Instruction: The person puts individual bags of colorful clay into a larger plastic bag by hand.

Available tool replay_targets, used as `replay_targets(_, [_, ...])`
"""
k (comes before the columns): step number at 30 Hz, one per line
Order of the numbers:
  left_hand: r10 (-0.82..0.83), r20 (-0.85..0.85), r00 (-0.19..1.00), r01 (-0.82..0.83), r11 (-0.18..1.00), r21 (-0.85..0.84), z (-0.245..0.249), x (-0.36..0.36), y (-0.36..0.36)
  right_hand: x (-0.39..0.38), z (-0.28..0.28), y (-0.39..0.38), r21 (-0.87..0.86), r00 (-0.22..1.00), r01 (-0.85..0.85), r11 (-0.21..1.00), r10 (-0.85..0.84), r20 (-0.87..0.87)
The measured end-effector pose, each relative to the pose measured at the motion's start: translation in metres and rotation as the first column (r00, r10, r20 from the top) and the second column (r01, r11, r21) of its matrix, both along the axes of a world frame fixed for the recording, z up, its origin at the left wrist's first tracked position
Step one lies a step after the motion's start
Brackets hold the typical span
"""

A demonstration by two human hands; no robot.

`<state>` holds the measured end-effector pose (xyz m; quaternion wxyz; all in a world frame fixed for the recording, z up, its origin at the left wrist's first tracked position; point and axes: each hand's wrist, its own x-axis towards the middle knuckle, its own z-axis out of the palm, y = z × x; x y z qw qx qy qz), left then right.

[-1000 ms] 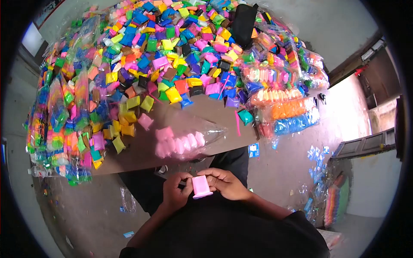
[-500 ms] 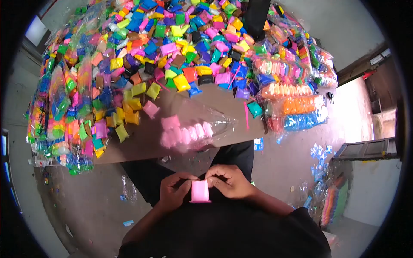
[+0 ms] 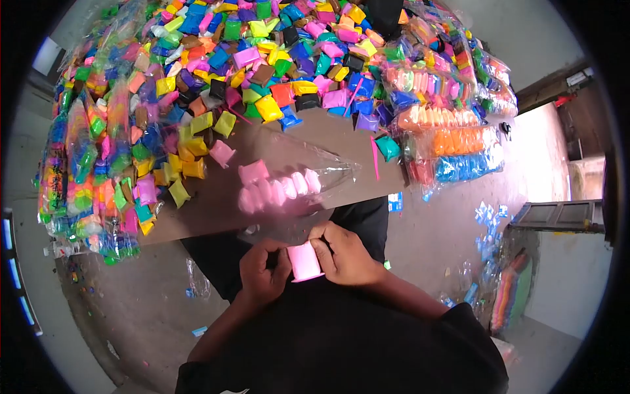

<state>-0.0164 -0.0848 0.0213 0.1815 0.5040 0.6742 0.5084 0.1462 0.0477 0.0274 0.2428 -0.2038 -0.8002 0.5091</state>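
Note:
A small pink packet is held between my two hands, just past the table's near edge and over my lap. My left hand pinches its left side, with the fingers curled in. On the other side my right hand grips the upper right edge with thumb and fingers. Ahead of my hands, a clear plastic bag lies on the table with a row of pale pink packets in it. One more pink packet rests against that row, and another pink packet lies to its left.
A big heap of colourful packets covers the back of the brown table. Filled clear bags stand at the left and right. A pink strip lies beside a teal packet. Blue scraps litter the floor.
Both hands have moved up and forward toward the table edge, carrying the pink packet, which is now slightly tilted. The view has shifted a little; the packets on the table look unchanged.

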Motion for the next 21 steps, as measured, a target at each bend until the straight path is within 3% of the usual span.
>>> replay_targets(4, [0.007,-0.022,1.000,-0.006,1.000,0.006,-0.006,-0.001,0.002,0.002,-0.002,0.002,-0.169,0.999,0.008,0.986,0.000,0.049])
replay_targets(11, [0.014,0.085,0.996,-0.011,0.999,-0.039,-0.019,0.002,0.002,0.002,-0.011,0.004,-0.229,0.999,0.024,0.973,-0.012,0.052])
replay_targets(12, [0.104,0.367,0.924,-0.079,0.993,-0.083,-0.026,0.005,0.004,0.003,-0.020,0.003,-0.322,0.997,0.077,0.944,-0.074,0.022])
replay_targets(13, [0.193,0.612,0.767,-0.132,0.981,-0.144,-0.030,0.007,0.005,0.003,-0.025,0.003,-0.413,0.991,0.123,0.902,-0.136,-0.003])
replay_targets(14, [0.194,0.611,0.768,-0.135,0.981,-0.142,-0.032,0.003,0.004,0.006,-0.026,0.007,-0.412,0.991,0.120,0.903,-0.134,-0.006])
replay_targets(16, [0.145,0.881,0.450,0.097,0.973,-0.209,-0.028,-0.007,0.004,0.011,-0.021,0.018,-0.140,0.997,0.078,0.987,-0.081,-0.013])
replay_targets(18, [0.200,0.888,0.413,0.113,0.957,-0.268,-0.029,-0.003,0.007,0.011,0.000,0.019,-0.081,0.999,0.039,0.996,-0.041,-0.026])
replay_targets(20, [0.217,0.875,0.432,0.171,0.933,-0.317,-0.026,-0.002,0.012,0.006,0.018,0.019,-0.187,0.994,-0.091,0.978,0.101,0.046])
replay_targets(21, [0.212,0.876,0.432,0.176,0.933,-0.313,-0.026,-0.002,0.012,0.001,0.005,0.018,-0.052,0.996,-0.089,0.995,0.089,-0.008])
